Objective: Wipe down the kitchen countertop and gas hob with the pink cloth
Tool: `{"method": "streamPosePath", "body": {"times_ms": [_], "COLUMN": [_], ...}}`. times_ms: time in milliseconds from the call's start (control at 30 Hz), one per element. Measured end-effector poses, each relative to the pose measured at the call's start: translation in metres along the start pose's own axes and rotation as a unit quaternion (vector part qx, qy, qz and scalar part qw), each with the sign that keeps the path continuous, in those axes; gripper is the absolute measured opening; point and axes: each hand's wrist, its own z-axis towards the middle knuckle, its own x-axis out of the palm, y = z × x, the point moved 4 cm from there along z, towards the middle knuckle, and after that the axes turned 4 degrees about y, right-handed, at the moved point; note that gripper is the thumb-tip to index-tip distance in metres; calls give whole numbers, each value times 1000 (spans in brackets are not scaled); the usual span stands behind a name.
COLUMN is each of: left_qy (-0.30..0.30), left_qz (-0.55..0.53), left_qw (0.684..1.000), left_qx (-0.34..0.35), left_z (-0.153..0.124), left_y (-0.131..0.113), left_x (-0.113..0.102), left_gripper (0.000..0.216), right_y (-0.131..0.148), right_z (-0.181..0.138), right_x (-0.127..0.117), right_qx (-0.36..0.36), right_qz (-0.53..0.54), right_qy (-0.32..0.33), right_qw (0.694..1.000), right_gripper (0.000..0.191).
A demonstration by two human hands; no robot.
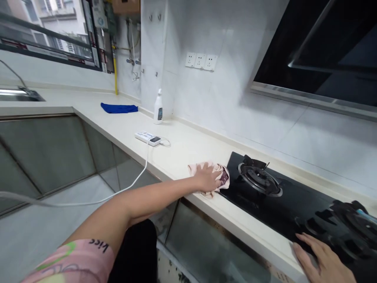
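My left hand [206,179] presses down on a bunched pale pink cloth [194,169] with a dark maroon patch, its fingers curled over the folds. The cloth lies on the white countertop [176,151], touching the left end of the black gas stove [247,200]. At the lower right, my right hand [324,259] rests with fingers spread at the stove's front edge, nothing in it. The left burner [260,179] is just right of the cloth. Near my right hand sits the right burner [356,224], with a light blue object [366,216] I cannot identify over it.
A white power bank [144,137] lies on the counter, its white cable [129,184] hanging over the front edge. Farther back are a white spray bottle [158,108] and a blue cloth [119,108]. The sink [20,95] is far left; a dark range hood [326,51] overhangs the stove.
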Motion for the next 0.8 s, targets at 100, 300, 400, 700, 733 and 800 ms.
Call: {"method": "streamPosePath", "body": {"times_ms": [100,300,400,700,733,800], "left_qy": [0,-27,-48,-91,-89,-77], "left_qz": [24,42,39,21,18,13], "left_qw": [999,998,996,966,967,976], "left_qx": [47,39,-71,-242,-238,-205], "left_z": [-48,-94,-88,-12,-4,8], "left_y": [3,68,121,169,161,137], "left_x": [0,-17,-37,-67,-65,-56], "left_gripper": [69,62,61,67,67,66], "right_y": [6,9,5,9,10,13], "right_z": [-2,0,3,7,7,7], "right_x": [2,8,11,10,10,9], "right_qx": [10,8,12,66,67,65], "right_qz": [3,12,21,6,4,0], "right_qy": [-17,-38,-36,-26,-26,-28], "right_qw": [1000,999,999,997,997,997], "right_gripper": [60,60,61,61,61,61]}}
